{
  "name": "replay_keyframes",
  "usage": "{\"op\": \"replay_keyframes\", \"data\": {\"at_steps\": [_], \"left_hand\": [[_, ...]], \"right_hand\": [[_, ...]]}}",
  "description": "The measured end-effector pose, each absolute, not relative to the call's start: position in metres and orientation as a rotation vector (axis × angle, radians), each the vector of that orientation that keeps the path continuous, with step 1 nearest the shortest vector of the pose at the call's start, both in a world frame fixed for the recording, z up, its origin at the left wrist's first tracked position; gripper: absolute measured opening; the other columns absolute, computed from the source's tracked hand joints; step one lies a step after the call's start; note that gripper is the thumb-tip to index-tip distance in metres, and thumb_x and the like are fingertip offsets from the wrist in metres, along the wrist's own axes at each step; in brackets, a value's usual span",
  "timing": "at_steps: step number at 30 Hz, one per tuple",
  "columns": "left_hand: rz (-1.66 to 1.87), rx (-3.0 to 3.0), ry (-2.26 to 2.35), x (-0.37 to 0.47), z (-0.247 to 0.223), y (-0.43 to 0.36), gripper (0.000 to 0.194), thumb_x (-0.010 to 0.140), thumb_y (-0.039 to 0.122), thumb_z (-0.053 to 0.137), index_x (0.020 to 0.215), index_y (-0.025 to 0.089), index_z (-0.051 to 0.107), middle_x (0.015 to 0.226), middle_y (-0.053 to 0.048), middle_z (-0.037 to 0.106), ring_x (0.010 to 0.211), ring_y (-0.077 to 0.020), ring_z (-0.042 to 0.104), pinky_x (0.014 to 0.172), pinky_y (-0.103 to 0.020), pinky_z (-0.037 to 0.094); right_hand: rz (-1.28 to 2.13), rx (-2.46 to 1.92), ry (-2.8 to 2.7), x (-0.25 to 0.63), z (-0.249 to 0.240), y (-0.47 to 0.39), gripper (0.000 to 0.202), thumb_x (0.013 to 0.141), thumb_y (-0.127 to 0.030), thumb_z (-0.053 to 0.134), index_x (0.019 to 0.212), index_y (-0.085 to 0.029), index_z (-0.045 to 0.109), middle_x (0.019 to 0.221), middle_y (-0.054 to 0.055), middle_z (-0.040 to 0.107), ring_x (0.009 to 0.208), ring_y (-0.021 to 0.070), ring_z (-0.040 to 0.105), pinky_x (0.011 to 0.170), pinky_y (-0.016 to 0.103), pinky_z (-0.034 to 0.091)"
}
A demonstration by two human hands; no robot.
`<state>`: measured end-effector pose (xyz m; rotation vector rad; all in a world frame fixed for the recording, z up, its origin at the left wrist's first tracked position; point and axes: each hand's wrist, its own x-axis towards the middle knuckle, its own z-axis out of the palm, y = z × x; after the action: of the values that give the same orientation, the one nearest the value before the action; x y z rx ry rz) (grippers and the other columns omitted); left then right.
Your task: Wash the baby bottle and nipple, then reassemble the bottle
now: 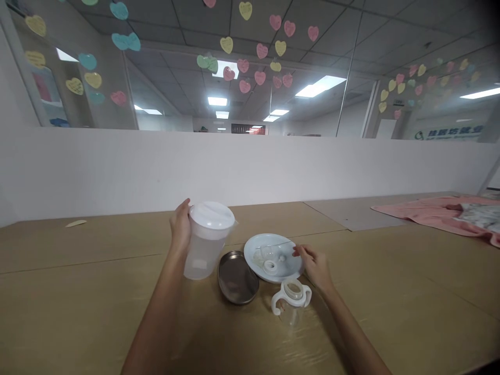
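My left hand [180, 227] is wrapped round the handle side of a translucent white lidded pitcher [205, 245], which tilts slightly. Over the right rim of a pale blue plate [253, 258], my right hand [314, 263] pinches a thin clear stick [275, 245]. A white ring [270, 266] and small clear parts lie on that plate. Left of it, an oval metal tray [238, 284] rests on the table. In front of the plate stands an uncapped clear bottle [291, 314] with a white two-handled collar [292, 292].
A brown covered table [97, 312] stretches to a low white wall [250, 169] with windows above. A flat pale piece [76, 223] lies at the far left. Pink cloth [425, 212] with a patterned cloth on it covers the far right.
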<state>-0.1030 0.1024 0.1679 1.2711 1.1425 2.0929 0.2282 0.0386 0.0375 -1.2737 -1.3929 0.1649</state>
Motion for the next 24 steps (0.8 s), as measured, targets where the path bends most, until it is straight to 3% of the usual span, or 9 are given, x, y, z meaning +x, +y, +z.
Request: {"op": "replay_keyframes", "data": {"at_steps": [5,8,11,18,21,24], "left_hand": [[2.110,1.195,0.992,-0.065,0.171,0.090,0.035,0.070,0.031,0.067,0.101,0.014,0.068,0.094,-0.009,0.071,0.090,-0.0198,0.065,0.086,-0.033,0.049],[2.212,1.300,0.986,-0.056,0.174,0.083,0.028,0.073,0.032,0.065,0.094,0.015,0.070,0.099,-0.009,0.070,0.094,-0.0200,0.065,0.090,-0.034,0.049],[2.225,1.377,0.993,-0.051,0.175,0.079,0.029,0.075,0.034,0.063,0.096,0.015,0.070,0.098,-0.009,0.071,0.092,-0.0200,0.066,0.088,-0.034,0.050],[2.115,1.575,1.074,-0.036,0.171,0.069,0.034,0.079,0.037,0.060,0.104,0.015,0.067,0.093,-0.008,0.072,0.088,-0.0200,0.067,0.082,-0.032,0.052],[2.103,1.608,1.148,-0.032,0.172,0.058,0.050,0.081,0.038,0.060,0.127,0.021,0.051,0.087,-0.005,0.073,0.088,-0.0189,0.068,0.082,-0.031,0.052],[2.105,1.626,1.202,-0.032,0.176,0.048,0.057,0.082,0.038,0.059,0.135,0.025,0.040,0.090,-0.004,0.073,0.093,-0.0190,0.066,0.084,-0.032,0.051]], "right_hand": [[0.234,-1.081,-1.379,0.222,0.017,0.008,0.042,0.092,-0.041,0.036,0.069,-0.017,0.063,0.076,0.007,0.068,0.078,0.0218,0.064,0.068,0.030,0.049],[-0.002,-0.897,-1.684,0.223,0.006,-0.005,0.023,0.088,-0.033,0.045,0.087,-0.021,0.066,0.081,0.004,0.069,0.079,0.0214,0.064,0.088,0.041,0.045],[-0.162,-0.819,-1.821,0.221,0.006,-0.009,0.020,0.086,-0.023,0.046,0.096,-0.023,0.063,0.081,0.002,0.069,0.074,0.0190,0.064,0.094,0.047,0.039],[-0.292,-0.829,-1.794,0.215,0.011,-0.008,0.022,0.085,-0.013,0.042,0.094,-0.021,0.062,0.078,0.004,0.068,0.067,0.0173,0.061,0.075,0.038,0.044],[-0.267,-0.836,-1.780,0.214,0.009,-0.009,0.022,0.086,-0.014,0.043,0.094,-0.021,0.062,0.074,0.004,0.067,0.065,0.0175,0.060,0.063,0.032,0.045],[-0.246,-0.837,-1.764,0.211,0.007,-0.010,0.020,0.086,-0.017,0.044,0.092,-0.020,0.063,0.072,0.005,0.066,0.064,0.0178,0.060,0.059,0.030,0.046]]}}
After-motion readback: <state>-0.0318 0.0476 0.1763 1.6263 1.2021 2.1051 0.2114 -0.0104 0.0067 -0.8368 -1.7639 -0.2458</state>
